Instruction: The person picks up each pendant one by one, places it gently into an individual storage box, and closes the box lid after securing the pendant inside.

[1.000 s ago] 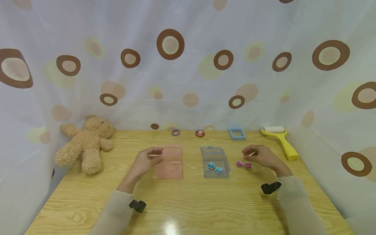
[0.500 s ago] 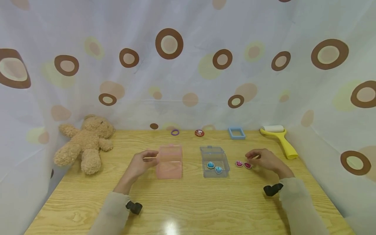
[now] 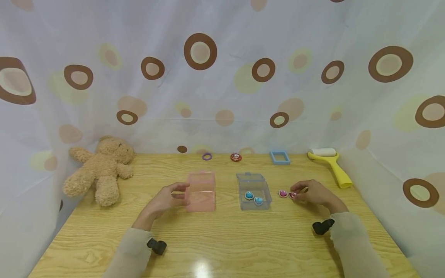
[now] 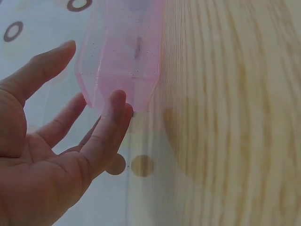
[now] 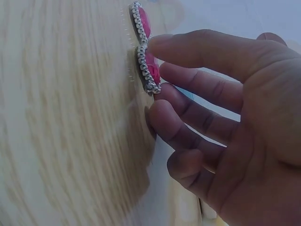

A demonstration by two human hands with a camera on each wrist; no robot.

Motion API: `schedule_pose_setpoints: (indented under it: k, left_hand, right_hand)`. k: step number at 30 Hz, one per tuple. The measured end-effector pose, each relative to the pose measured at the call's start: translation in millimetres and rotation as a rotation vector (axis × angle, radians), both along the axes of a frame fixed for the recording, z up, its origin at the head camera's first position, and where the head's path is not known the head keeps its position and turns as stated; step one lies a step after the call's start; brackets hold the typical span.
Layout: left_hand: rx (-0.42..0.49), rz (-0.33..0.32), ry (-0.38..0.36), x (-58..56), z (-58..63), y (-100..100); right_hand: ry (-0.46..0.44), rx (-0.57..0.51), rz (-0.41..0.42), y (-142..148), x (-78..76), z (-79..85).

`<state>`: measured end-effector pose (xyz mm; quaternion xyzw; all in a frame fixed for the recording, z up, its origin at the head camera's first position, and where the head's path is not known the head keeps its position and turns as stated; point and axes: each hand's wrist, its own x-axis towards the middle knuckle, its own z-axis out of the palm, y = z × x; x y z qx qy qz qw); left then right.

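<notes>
My left hand (image 3: 165,200) is at the left side of an open pink see-through plastic box (image 3: 201,201). In the left wrist view its fingertips (image 4: 117,96) overlap the end of the box, while the thumb stands apart. My right hand (image 3: 314,192) pinches the right-hand one of two pink gems, a teardrop-like gem (image 5: 153,68) with a silver beaded rim, between thumb and fingers. The other pink gem (image 3: 283,194) lies just left of it on the table. Between the hands, an open clear bluish box (image 3: 245,205) holds two blue gems (image 3: 249,195).
Along the back of the table (image 3: 222,243) lie a purple ring (image 3: 206,156), a red round piece (image 3: 235,157) and a light blue square frame (image 3: 280,162). A yellow-handled roller (image 3: 335,170) is at the back right, a teddy bear (image 3: 104,168) at the left. Patterned cloth (image 3: 222,88) surrounds the table.
My right hand has moved slightly right and down onto the right-hand pink gem. The left hand has lowered a little and shifted left beside the pink box.
</notes>
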<state>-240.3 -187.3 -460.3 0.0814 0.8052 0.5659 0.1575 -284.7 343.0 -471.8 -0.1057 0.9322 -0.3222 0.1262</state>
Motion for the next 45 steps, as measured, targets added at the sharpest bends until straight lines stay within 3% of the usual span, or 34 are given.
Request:
schedule_pose_setpoints:
  k: [7, 22, 37, 45]
  left_hand:
    - [0.010, -0.007, -0.011, -0.4, -0.8, 0.1]
    - [0.021, -0.010, -0.024, -0.2, -0.8, 1.2]
    - [0.015, -0.016, -0.029, 3.6, 3.0, 1.8]
    - [0.021, -0.014, -0.026, 3.2, 3.2, -0.7]
  right_hand:
    - [0.033, 0.024, 0.037, -1.9, 1.6, 0.0]
    - [0.063, 0.042, 0.026, 0.3, -2.4, -8.5]
    - [0.107, 0.074, 0.058, -1.2, -0.5, -5.3]
    - [0.083, 0.069, 0.051, -1.3, -2.4, -6.1]
